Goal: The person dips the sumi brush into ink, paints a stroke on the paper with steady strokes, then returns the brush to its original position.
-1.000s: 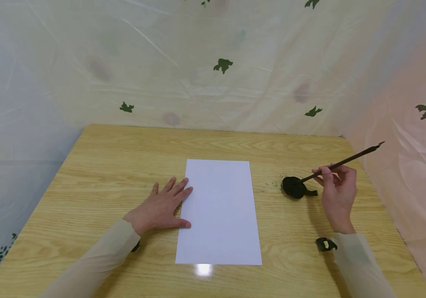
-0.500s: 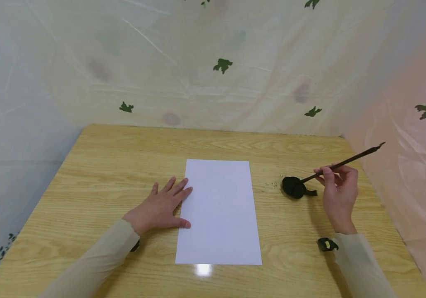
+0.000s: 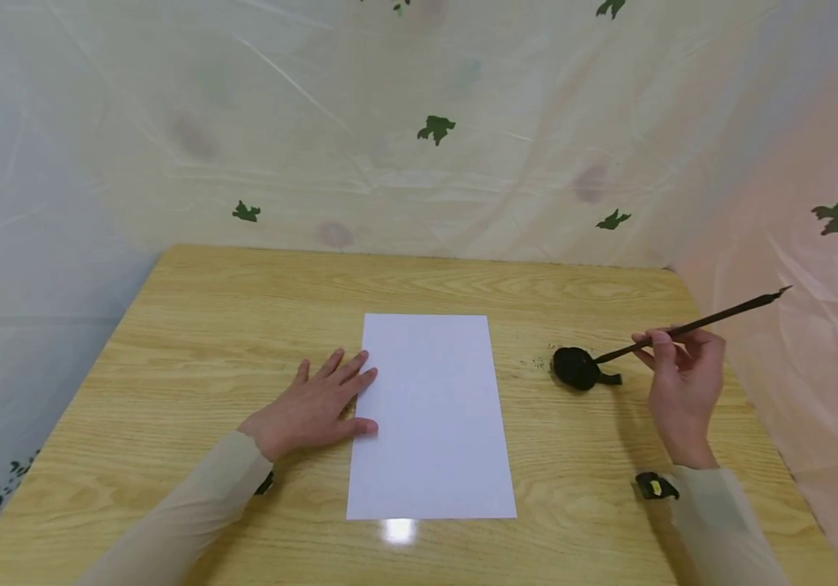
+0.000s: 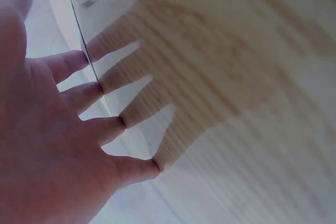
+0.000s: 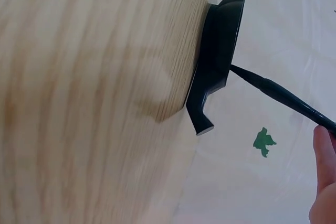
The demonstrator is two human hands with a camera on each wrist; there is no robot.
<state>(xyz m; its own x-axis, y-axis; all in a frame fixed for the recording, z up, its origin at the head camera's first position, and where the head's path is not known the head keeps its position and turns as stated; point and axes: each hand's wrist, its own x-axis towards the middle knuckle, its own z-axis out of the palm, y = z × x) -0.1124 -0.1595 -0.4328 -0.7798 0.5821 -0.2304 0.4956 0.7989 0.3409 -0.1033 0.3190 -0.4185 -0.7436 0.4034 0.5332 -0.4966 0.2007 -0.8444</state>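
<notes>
A blank white sheet of paper (image 3: 434, 415) lies upright in the middle of the table. My left hand (image 3: 312, 407), fingers spread, rests on the sheet's left edge with the thumb and fingertips on or beside it. My right hand (image 3: 688, 391) pinches a dark ink brush (image 3: 730, 312) by its lower shaft. The brush slants, its looped upper end pointing up and right. In the right wrist view the brush tip (image 5: 239, 70) meets the rim of a small black dish (image 5: 223, 40) with a short stub handle. Whether the tip touches ink cannot be told.
The wooden table (image 3: 258, 301) bears small dark specks (image 3: 539, 362) left of the dish. A pale curtain (image 3: 331, 146) with green leaf shapes hangs behind it and along both sides. Black wrist-worn devices sit under both sleeves.
My right hand has shifted right with the brush, drawing its tip from inside the dish toward the right rim. The left thumb has moved slightly up along the paper.
</notes>
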